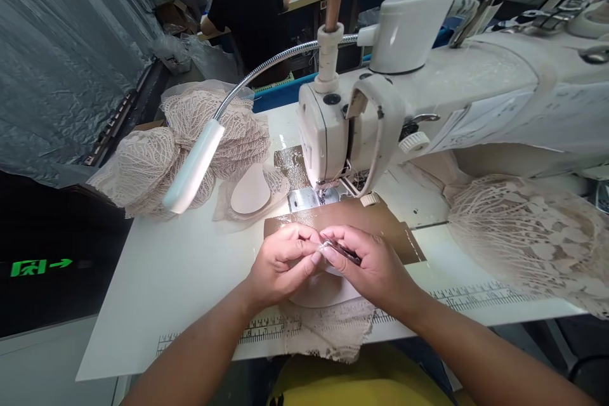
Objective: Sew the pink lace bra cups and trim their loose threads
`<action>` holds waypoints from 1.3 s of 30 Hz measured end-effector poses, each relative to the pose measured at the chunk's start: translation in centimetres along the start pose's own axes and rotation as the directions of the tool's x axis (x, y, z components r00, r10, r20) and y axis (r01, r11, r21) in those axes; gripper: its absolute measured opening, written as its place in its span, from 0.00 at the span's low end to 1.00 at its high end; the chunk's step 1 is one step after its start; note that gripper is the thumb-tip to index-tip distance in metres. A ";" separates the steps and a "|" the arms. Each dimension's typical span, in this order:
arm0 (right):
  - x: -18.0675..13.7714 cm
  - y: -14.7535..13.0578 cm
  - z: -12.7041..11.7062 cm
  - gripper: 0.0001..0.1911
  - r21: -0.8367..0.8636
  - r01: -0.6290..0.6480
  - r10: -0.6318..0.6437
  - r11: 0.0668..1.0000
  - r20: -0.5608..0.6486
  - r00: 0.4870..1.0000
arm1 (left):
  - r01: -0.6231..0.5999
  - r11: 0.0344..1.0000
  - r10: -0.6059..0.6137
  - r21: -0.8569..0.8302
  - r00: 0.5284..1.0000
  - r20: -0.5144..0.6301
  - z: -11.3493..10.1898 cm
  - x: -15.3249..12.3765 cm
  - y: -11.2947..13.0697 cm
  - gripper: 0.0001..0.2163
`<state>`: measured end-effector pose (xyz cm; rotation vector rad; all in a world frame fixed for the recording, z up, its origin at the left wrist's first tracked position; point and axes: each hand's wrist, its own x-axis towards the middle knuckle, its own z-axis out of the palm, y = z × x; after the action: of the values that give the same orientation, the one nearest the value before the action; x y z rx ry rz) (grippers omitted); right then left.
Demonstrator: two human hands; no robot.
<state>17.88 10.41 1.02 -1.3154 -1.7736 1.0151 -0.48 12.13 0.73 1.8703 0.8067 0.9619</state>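
My left hand [291,260] is closed, its thumb and forefinger pinching a small whitish bit [324,245] in front of the sewing machine needle. Opposite it, my right hand [368,260] grips a slim dark metal tool [347,252], either snips or tweezers; I cannot tell which. The tool's tip meets the left fingertips. Under both hands lies a smooth beige cup-shaped piece [328,292], partly hidden by them. A strip of beige lace [328,333] hangs from it over the table's front edge.
The sewing machine [328,133] stands just beyond my hands, its bendable lamp [195,168] reaching left. Lace pieces [209,133] are piled at back left beside a beige oval pad [251,190]. More lace [518,235] lies right. A person [252,19] sits behind.
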 end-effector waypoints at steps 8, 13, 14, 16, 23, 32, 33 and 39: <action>-0.1 0.4 0.2 0.06 -0.122 0.127 -0.130 0.984 -0.018 0.991 | -0.005 0.999 0.005 0.045 1.000 0.014 0.0 0.1 0.2 0.08; -0.1 0.4 0.4 0.07 -0.190 0.177 -0.190 0.966 -0.055 0.980 | 0.005 0.998 -0.007 0.068 1.000 0.025 0.0 0.2 0.3 0.07; -0.1 0.3 0.4 0.06 -0.193 0.172 -0.186 0.966 -0.059 0.981 | 0.013 0.998 -0.015 0.059 1.000 0.026 0.0 0.2 0.3 0.08; -0.1 0.3 0.3 0.06 -0.190 0.150 -0.166 0.970 -0.067 0.984 | 0.037 0.999 -0.038 0.035 0.999 0.022 -0.1 0.1 0.3 0.08; 0.0 0.2 0.1 0.09 -0.137 0.065 -0.078 0.988 -0.095 0.992 | 0.086 0.996 -0.086 -0.034 0.996 0.004 -0.2 0.1 0.1 0.08; 0.1 0.5 0.0 0.11 -0.092 0.066 -0.078 0.994 -0.134 0.988 | 0.092 0.993 -0.097 -0.079 0.994 -0.055 -0.3 0.4 0.1 0.08; 0.1 0.4 -0.1 0.11 -0.088 0.069 -0.080 0.994 -0.130 0.988 | 0.092 0.992 -0.097 -0.083 0.994 -0.057 -0.3 0.4 0.0 0.08; 0.0 0.0 -0.1 0.12 -0.081 0.054 -0.063 0.995 -0.115 0.991 | 0.083 0.990 -0.087 -0.118 0.996 -0.036 -0.4 0.3 -0.1 0.07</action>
<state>17.97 10.43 1.05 -1.3343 -1.7667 0.8269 -0.65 12.52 0.88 1.7082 0.8304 0.9752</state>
